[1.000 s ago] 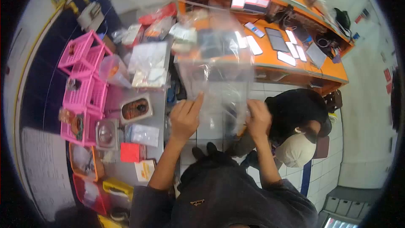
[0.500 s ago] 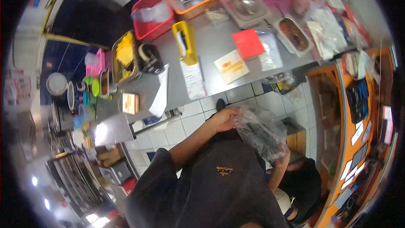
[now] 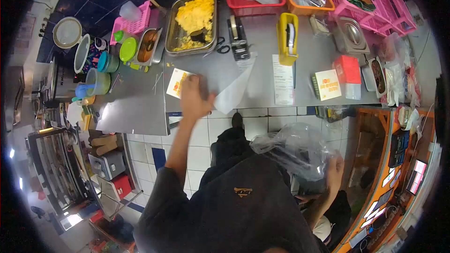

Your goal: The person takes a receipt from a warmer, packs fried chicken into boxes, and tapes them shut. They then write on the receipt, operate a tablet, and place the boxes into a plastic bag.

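My left hand (image 3: pixel 193 97) is over the metal counter, its fingers apart and its thumb stretched to the right. The fingertips are right at the edge of a small white box with orange print (image 3: pixel 175 82). Beside the thumb, a long strip of white paper (image 3: pixel 233 91) hangs past the counter's front edge. In front of my body at the right, my right hand (image 3: pixel 333 171) grips the side of a clear plastic bag (image 3: pixel 300 149). The bag hangs loose and crumpled above the floor.
A tray of yellow shredded food (image 3: pixel 214 28), a black tape dispenser (image 3: pixel 239 42) and a yellow dispenser (image 3: pixel 288 40) stand on the counter. Another printed box (image 3: pixel 327 85) sits beside a red one (image 3: pixel 347 69). A person in dark clothing (image 3: pixel 338 213) is close behind at right.
My left hand has let go of the plastic bag and moved forward and left to the printed box. My right hand keeps the bag. The view has swung, so the counter appears farther right.
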Action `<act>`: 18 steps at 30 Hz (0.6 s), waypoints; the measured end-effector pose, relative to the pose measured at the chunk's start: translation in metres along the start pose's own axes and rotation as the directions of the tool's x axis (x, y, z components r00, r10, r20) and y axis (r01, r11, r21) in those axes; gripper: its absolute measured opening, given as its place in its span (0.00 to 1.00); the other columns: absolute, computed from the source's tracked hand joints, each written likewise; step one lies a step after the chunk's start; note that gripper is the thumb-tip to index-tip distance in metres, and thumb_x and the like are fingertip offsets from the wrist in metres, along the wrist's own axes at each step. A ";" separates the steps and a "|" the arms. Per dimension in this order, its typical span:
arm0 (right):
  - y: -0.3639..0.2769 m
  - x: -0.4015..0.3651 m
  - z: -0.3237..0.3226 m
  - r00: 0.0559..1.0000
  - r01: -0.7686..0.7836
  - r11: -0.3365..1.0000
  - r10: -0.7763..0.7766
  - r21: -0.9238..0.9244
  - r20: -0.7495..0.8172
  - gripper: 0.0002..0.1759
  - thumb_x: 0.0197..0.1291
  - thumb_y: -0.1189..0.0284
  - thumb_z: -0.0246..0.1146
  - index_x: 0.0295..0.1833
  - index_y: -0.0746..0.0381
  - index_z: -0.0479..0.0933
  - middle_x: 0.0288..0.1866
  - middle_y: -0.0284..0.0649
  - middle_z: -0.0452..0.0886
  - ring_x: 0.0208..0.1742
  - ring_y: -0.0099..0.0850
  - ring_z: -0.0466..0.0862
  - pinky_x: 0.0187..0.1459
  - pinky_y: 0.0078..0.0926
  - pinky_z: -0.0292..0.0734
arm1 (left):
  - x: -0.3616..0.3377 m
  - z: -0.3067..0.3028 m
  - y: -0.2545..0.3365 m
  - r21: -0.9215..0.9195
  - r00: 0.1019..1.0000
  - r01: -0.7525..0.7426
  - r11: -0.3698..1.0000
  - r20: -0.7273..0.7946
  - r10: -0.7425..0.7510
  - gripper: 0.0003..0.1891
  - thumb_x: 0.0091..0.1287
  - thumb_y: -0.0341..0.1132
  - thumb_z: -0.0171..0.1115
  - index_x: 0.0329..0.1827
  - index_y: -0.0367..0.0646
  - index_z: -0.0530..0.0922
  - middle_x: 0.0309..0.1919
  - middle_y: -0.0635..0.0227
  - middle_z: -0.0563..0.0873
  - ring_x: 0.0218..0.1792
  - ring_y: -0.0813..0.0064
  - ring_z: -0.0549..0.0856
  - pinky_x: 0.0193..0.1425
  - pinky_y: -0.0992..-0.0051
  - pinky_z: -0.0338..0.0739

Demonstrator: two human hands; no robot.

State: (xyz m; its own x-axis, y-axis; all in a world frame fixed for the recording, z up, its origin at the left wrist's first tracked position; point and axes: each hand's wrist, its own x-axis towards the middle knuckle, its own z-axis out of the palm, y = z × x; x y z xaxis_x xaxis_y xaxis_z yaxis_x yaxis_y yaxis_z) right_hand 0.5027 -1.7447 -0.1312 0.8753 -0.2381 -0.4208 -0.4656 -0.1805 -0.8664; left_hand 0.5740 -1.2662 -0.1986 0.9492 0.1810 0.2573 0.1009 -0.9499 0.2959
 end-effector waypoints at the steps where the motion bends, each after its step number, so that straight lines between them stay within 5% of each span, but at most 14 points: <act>1: -0.020 -0.006 0.017 1.000 0.000 1.000 0.000 -0.011 -0.002 0.08 0.70 0.70 0.56 0.40 0.61 0.76 0.29 0.25 0.72 0.29 0.14 0.66 0.30 0.16 0.60 | 0.005 -0.010 -0.020 0.215 0.998 0.056 0.975 -0.041 -0.049 0.42 0.50 0.52 0.72 0.67 0.43 0.68 0.55 0.45 0.75 0.58 0.47 0.74 0.56 0.56 0.74; 5: -0.080 -0.019 0.075 0.987 0.154 0.971 -0.141 -0.185 0.083 0.11 0.72 0.68 0.54 0.39 0.62 0.74 0.26 0.25 0.69 0.28 0.14 0.64 0.29 0.16 0.58 | 0.019 -0.013 -0.066 0.445 0.925 0.202 0.872 0.205 -0.319 0.50 0.46 0.55 0.73 0.73 0.48 0.63 0.59 0.42 0.70 0.63 0.42 0.69 0.61 0.55 0.73; 7: -0.097 -0.022 0.093 0.975 0.214 0.951 -0.193 -0.222 0.110 0.11 0.72 0.67 0.53 0.38 0.63 0.74 0.25 0.25 0.68 0.27 0.14 0.64 0.28 0.16 0.58 | 0.026 -0.012 -0.075 0.244 0.837 0.343 0.907 0.360 -0.413 0.53 0.43 0.54 0.73 0.76 0.54 0.60 0.56 0.43 0.73 0.62 0.44 0.72 0.63 0.57 0.72; 11: -0.114 -0.019 0.121 0.976 0.192 0.965 -0.170 -0.179 0.134 0.13 0.72 0.65 0.53 0.38 0.63 0.74 0.24 0.25 0.68 0.26 0.14 0.64 0.27 0.17 0.59 | 0.018 -0.025 -0.091 -0.002 0.876 0.348 0.937 0.355 -0.325 0.50 0.45 0.49 0.73 0.75 0.55 0.61 0.54 0.44 0.74 0.60 0.47 0.75 0.63 0.59 0.72; 13: -0.119 -0.013 0.136 0.936 0.337 0.920 -0.306 -0.197 0.171 0.12 0.73 0.66 0.53 0.39 0.62 0.74 0.22 0.24 0.67 0.23 0.14 0.65 0.24 0.16 0.59 | 0.010 -0.072 -0.077 -0.432 0.915 0.308 0.848 0.380 -0.138 0.49 0.44 0.41 0.74 0.75 0.54 0.62 0.53 0.47 0.75 0.58 0.49 0.77 0.63 0.61 0.73; 15: -0.141 -0.017 0.158 0.943 0.302 0.940 -0.270 -0.159 0.195 0.12 0.73 0.66 0.53 0.39 0.62 0.74 0.22 0.24 0.68 0.22 0.13 0.65 0.23 0.16 0.59 | 0.011 -0.140 -0.037 -0.547 0.925 0.153 0.823 0.372 0.075 0.49 0.43 0.35 0.72 0.74 0.48 0.62 0.53 0.50 0.75 0.58 0.50 0.76 0.63 0.61 0.71; 18: -0.149 -0.011 0.185 0.903 0.316 0.947 -0.284 -0.052 0.322 0.12 0.73 0.66 0.53 0.39 0.62 0.73 0.20 0.24 0.67 0.20 0.14 0.66 0.21 0.17 0.59 | 0.013 -0.198 0.003 -0.816 0.784 -0.098 0.569 0.289 0.549 0.50 0.42 0.38 0.71 0.74 0.40 0.61 0.54 0.52 0.75 0.58 0.51 0.76 0.64 0.63 0.69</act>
State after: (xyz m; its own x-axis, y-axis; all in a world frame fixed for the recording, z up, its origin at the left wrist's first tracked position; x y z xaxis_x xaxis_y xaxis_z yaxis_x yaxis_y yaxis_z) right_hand 0.5867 -1.5386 -0.0471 0.9646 0.1438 -0.2210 -0.1712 -0.2958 -0.9398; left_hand 0.5279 -1.2166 -0.0126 0.8860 -0.4531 0.0989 -0.2790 -0.3504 0.8941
